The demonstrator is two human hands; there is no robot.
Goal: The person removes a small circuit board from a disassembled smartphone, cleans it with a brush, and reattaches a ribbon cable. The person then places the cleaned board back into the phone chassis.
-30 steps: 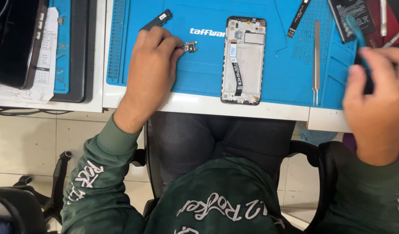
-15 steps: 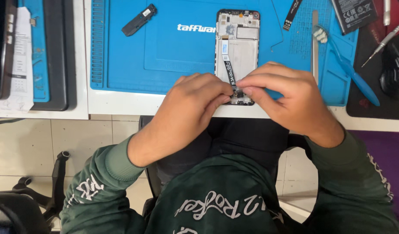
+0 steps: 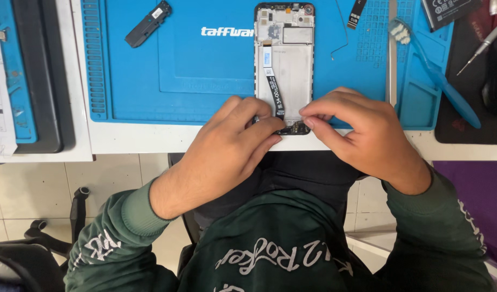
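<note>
Both hands meet at the bottom end of the opened phone frame (image 3: 284, 59), lower centre of the blue work mat (image 3: 205, 75). Left hand (image 3: 227, 148) comes in from lower left, wrist angled up-right, fingers curled, tips resting on the small board (image 3: 295, 128) at the frame's lower edge. Right hand (image 3: 362, 135) comes in from lower right, thumb and forefinger narrowed into a pinch at the same board; whether it actually grips the part can't be told.

Phone frame lies flat, long axis vertical, top end at the upper edge of the picture, bottom end overhanging the mat's near edge onto the white desk (image 3: 129, 140). A flex cable (image 3: 273, 86) runs down its middle.

Clearances: open mat to the left of the frame, w/ only a black plastic cover (image 3: 148, 22) at upper left. Right side is tighter: metal pry tool (image 3: 391, 59) just beside the right hand's knuckles, blue toothbrush (image 3: 437, 75) further right, angled. Desk edge sits directly under both hands; below it, the person's lap.
</note>
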